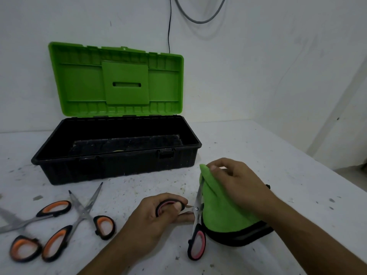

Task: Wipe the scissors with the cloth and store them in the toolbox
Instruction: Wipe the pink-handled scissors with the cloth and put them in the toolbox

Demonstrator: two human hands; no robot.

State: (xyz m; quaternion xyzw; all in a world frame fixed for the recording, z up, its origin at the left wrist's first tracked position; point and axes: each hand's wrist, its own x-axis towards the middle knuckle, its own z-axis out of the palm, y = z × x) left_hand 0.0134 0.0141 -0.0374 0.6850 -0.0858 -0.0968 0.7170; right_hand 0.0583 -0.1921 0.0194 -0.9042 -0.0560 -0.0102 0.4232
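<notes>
A white table (258,147), speckled with dirt, filled the lower half of the frame, with a white wall (258,66) behind it and two cables hanging down at top centre, one thin and black (170,26), one thicker and grey (198,19). One toolbox (111,163) sat in the left centre, its black base open and its green lid (119,80) standing upright against the wall; the inside was dark and its contents could not be made out. One green cloth (220,203) with a black edge stood bunched in the lower right centre, its lower part resting on the table. Three pairs of scissors were in view. Two with orange-and-black handles lay on the table at lower left, both spread open: one (79,217) nearer the centre, one (21,231) partly cut off by the left edge, its blades blurred. The third pair (196,219), with pink-and-black handles, was open at lower centre, just in front of the toolbox and well outside it. The left hand (158,217) gripped one handle loop, thumb through it. The right hand (234,179) pinched the top of the cloth around the tip of the upward-pointing blade, while the other handle loop hung low by the table.
</notes>
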